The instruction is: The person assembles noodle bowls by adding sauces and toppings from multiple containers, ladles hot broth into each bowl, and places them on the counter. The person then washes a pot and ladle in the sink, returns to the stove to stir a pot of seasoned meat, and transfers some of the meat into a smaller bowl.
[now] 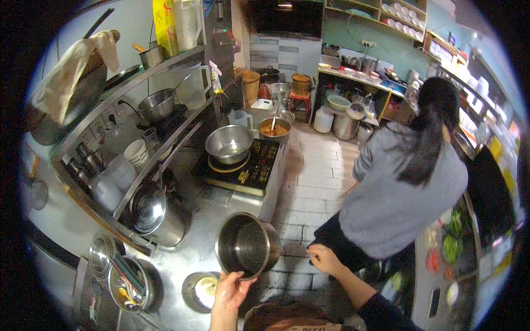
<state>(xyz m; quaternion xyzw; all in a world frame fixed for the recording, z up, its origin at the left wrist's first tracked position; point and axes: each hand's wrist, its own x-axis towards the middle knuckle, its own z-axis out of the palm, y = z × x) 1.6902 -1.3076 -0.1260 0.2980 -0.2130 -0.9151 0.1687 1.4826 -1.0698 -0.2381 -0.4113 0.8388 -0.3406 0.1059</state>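
My left hand (234, 287) grips the near rim of a deep stainless-steel pot (244, 244), thumb over the edge. The pot is tilted, its mouth turned toward me, and its inside looks bare. On the steel counter, just left of that hand, stands a round metal container (196, 291) with something pale in it. My right hand (325, 260) hovers over the floor, right of the pot and apart from it. Its fingers are curled, and I see nothing in them.
A co-worker in a grey top (397, 202) stands close on the right, back turned. On the counter are an induction cooker (256, 165) bearing a steel bowl (230, 142), a lidded stockpot (174, 223) and a utensil pot (155, 285). A steel shelf (136, 78) overhangs the left side.
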